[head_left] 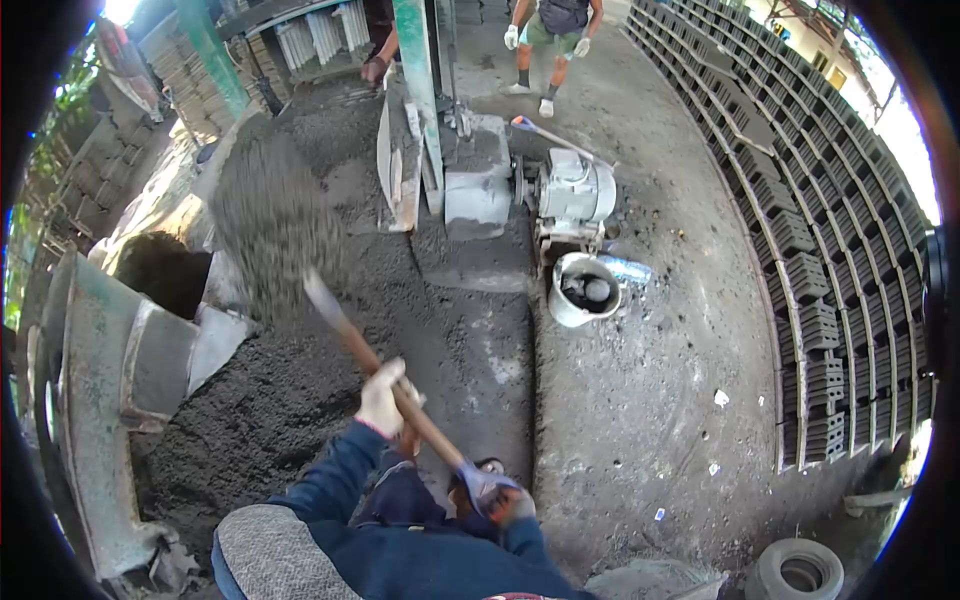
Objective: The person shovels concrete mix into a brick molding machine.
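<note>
A long shovel [430,432] slants across the view. My left hand [384,398], in a pale glove, is wrapped round the middle of its wooden shaft. My right hand [512,503] grips the purple-grey handle at the near end. The far end of the shovel is hidden behind a motion-blurred mass of dark grey mix [265,210], which seems to be in the air. Under the shaft and to its left lies a heap of dark, damp mix [250,430], beside a green metal frame [100,400].
A motor [578,190] and a bucket [584,290] stand right of centre. Another shovel [560,138] lies behind the motor. A co-worker [552,35] stands at the back, and another person's hand [375,70] shows by the green post. Racks of blocks [810,260] line the right; a tire [795,572] lies lower right.
</note>
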`<state>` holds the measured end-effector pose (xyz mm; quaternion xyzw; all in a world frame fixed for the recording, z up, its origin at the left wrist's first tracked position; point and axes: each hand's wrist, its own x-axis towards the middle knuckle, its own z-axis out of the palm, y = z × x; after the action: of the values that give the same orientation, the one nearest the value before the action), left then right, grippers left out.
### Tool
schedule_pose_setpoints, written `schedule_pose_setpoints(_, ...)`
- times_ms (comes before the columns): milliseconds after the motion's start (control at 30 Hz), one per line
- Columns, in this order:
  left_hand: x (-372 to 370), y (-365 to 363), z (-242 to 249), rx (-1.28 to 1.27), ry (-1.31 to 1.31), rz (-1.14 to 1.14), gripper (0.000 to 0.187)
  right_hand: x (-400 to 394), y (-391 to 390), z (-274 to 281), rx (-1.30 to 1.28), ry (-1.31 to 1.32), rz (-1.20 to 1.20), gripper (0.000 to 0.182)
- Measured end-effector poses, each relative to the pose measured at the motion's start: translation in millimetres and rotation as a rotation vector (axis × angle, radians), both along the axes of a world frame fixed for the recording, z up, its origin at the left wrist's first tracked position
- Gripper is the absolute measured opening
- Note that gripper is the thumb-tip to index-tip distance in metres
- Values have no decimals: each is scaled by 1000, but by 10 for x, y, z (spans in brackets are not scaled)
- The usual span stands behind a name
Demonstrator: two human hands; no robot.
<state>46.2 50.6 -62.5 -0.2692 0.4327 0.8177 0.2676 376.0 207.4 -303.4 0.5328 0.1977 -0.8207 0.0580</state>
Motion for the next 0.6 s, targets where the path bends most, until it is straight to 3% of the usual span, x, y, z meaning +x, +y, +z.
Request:
schedule_pose_setpoints(33, -100, -66, 8, -74, 137, -47, 20, -125, 65, -179, -5, 34, 104, 12)
schedule_pose_setpoints(100, -5, -58, -215, -18, 57, -192, 16, 72, 434, -519, -113, -9, 136, 10)
schedule_pose_setpoints(133, 291, -40, -327, -152, 304, -415, 13, 314, 505, -20, -23, -98, 51, 8)
schedule_pose_setpoints(167, 590, 19, -554, -95, 170, -450, 10, 481, 566, 677, 74, -184, -25, 8)
schedule_pose_setpoints(200, 889, 80, -780, -46, 34, -480, 8, 1179, 688, 323, -72, 47, -107, 14)
schedule_pose_setpoints(233, 1119, 140, -1176, 177, -493, -284, 8, 1536, 638, 504, 62, -91, -145, 17)
schedule_pose_setpoints(333, 1646, 211, -2135, 181, -789, -373, 11, 2137, 228, 874, 196, -379, -242, 10)
schedule_pose_setpoints(433, 1862, 331, -3082, 118, -1004, -402, 12, 1380, -458, 1476, 344, -533, -251, 9)
schedule_pose_setpoints(500, 1866, 464, -3495, 86, -921, -545, 10, 1302, -782, 1043, 615, -653, -297, 9)
schedule_pose_setpoints(600, 1701, 679, -3738, -4, -964, -588, 11, 608, -766, 1224, 551, -653, -290, 9)
